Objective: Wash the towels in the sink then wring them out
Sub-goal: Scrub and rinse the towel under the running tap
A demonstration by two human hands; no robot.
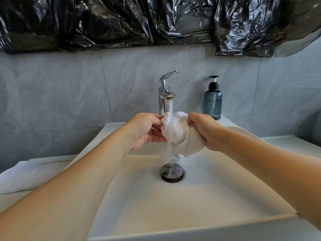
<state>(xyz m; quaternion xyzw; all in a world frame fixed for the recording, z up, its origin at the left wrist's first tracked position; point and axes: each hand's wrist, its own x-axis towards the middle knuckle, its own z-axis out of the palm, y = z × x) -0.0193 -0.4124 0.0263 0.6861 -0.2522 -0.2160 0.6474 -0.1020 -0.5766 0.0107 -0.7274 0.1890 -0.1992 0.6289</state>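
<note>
A wet white towel [175, 134] is bunched up over the white sink [199, 197], right under the running chrome tap [165, 94]. My left hand [145, 129] pinches the towel's left side with curled fingers. My right hand [206, 131] grips its right side from above. Water streams off the cloth down onto the chrome drain plug [172, 172]. The lower end of the towel hangs loose between my hands.
A blue soap pump bottle [213, 100] stands on the sink's back right corner. Folded white towels [29, 174] lie on the counter to the left of the basin. Black plastic sheeting [156, 21] covers the wall above the grey tiles.
</note>
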